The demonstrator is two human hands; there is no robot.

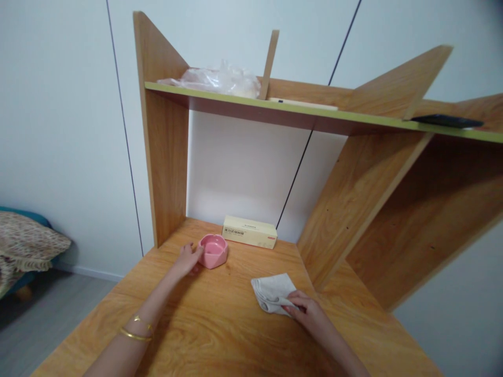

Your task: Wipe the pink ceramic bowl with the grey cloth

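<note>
My left hand is at the left side of a small pink faceted bowl, its thumb against the rim and its fingers along the outer wall. The bowl stands upright on the wooden desk. In my right hand the near right corner of a folded light grey cloth is pinched between thumb and fingers. The rest of the cloth lies on or just over the desk top; I cannot tell which. Behind the bowl, a long cream-coloured box with printed writing rests near the back edge.
Above the desk runs a wooden shelf bearing a clear plastic bag, a flat pale item and a dark flat object. An upright panel bounds the right side. A fringed cover drapes blue furniture at far left.
</note>
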